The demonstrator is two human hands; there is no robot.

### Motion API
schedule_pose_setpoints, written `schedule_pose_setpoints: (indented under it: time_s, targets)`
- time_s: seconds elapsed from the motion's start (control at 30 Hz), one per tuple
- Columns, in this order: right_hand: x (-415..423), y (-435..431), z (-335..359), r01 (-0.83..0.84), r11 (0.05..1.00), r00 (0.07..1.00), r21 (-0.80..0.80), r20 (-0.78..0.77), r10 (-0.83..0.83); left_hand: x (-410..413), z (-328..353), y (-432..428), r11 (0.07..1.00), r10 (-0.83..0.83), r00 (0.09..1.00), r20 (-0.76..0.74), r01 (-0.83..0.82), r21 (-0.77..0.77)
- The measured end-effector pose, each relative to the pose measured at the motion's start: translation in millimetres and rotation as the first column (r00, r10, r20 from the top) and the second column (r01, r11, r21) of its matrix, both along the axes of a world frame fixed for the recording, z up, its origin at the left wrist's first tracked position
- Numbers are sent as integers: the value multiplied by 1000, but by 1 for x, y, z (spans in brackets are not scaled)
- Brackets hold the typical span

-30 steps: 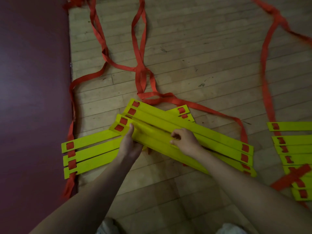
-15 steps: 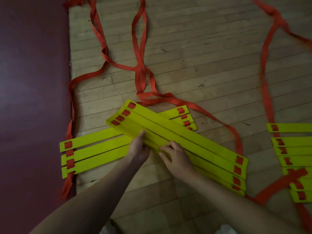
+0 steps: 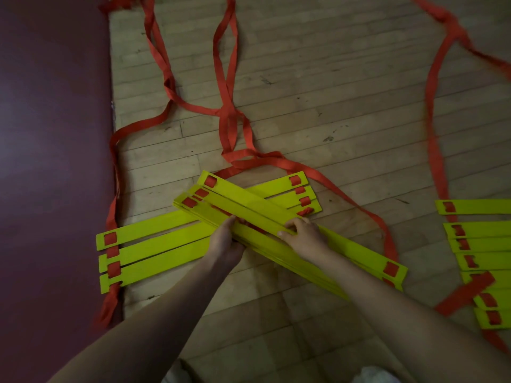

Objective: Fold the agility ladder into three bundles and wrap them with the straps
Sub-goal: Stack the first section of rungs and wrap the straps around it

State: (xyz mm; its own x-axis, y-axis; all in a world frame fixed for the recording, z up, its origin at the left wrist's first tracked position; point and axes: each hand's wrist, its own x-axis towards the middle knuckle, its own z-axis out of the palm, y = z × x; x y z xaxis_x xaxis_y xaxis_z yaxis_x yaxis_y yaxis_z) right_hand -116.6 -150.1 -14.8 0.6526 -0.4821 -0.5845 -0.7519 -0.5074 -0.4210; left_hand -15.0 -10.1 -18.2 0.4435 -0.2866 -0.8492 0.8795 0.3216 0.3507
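Observation:
A stack of yellow ladder rungs (image 3: 249,208) lies slanted on the wooden floor, running from upper left to lower right, on top of three flat rungs (image 3: 154,244) that point left. My left hand (image 3: 225,240) grips the near edge of the slanted stack at its middle. My right hand (image 3: 302,233) curls its fingers over the stack's top rung just to the right. Red straps (image 3: 229,78) trail away across the floor in loops. A second group of rungs (image 3: 481,244) lies at the right edge.
A dark maroon mat (image 3: 52,161) covers the floor on the left, and the flat rungs' left ends reach onto it. More red strap (image 3: 437,106) runs down the right side. Bare wooden floor (image 3: 331,78) spreads ahead beyond the rungs.
The slanted rungs have been drawn together into a tighter stack. My right hand slid back along it to the middle, close to my left hand.

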Motion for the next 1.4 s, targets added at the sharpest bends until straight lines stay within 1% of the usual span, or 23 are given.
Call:
schedule_pose_setpoints:
  time_s: [0.1,0.13,0.17,0.2,0.27,0.33,0.4,0.47,0.5,0.53,0.57,0.67,0.7,0.77,0.83,0.9,0.97,1.03,1.13,1.27,1.33,1.4]
  targets:
    - [6,-3,1,24,999,997,29,-77,-22,-4,7,-1,1000,-11,999,32,10,16]
    - [6,-3,2,20,1000,997,16,-74,-19,-6,9,-1,1000,-10,999,38,9,19]
    - [7,-3,2,21,1000,999,-3,-40,-21,-7,9,-1,1000,-9,999,43,8,28]
    - [6,-3,3,30,999,999,-16,27,-30,-8,9,0,999,-9,999,48,8,33]
    - [1,0,5,54,998,980,7,189,-55,-7,5,0,999,-15,997,71,12,41]
    - [-4,6,10,58,998,948,25,312,-63,-5,2,-2,999,-16,995,94,13,35]
    - [-11,13,12,27,1000,924,13,382,-30,-4,4,-5,999,-31,994,108,32,-8]
    - [-17,21,9,-33,999,909,5,416,27,-3,9,-5,991,-74,991,113,85,-99]
    - [-21,23,7,-65,998,905,4,422,57,-3,11,-5,985,-85,991,108,100,-140]
    - [-24,25,4,-95,995,899,0,429,86,-3,10,-4,983,-95,990,101,110,-147]
    - [-27,25,3,-122,993,895,-3,432,111,-3,7,-3,985,-99,991,88,110,-134]
    - [-29,23,5,-175,984,899,25,411,150,-1,2,-1,997,-75,997,33,76,-29]
    - [-28,22,6,-164,986,905,44,404,133,-1,2,-1,998,-62,998,17,62,-2]
    - [-24,20,8,-62,994,912,88,409,21,-1,0,-2,998,-50,999,11,50,24]
    - [-18,16,7,59,996,912,72,402,-83,-1,2,-1,999,-48,999,15,49,-8]
    - [-14,10,7,116,990,946,85,293,-136,0,2,-1,998,-34,999,19,35,-55]
    - [-11,3,6,128,979,977,157,150,-152,0,4,-1,995,-28,999,20,29,-91]
    - [-10,0,8,131,971,984,200,91,-151,0,5,0,992,-27,999,25,30,-119]
    - [-9,0,10,144,971,972,192,157,-175,-2,6,1,988,-27,999,45,33,-148]
    - [-10,6,16,180,978,913,104,352,-205,-2,8,2,979,-45,997,57,55,-194]
    - [-11,9,18,139,990,898,37,416,-142,-2,10,1,973,-73,994,81,89,-215]
    - [-13,15,18,76,997,895,-14,442,-62,-1,10,1,965,-107,990,95,126,-229]
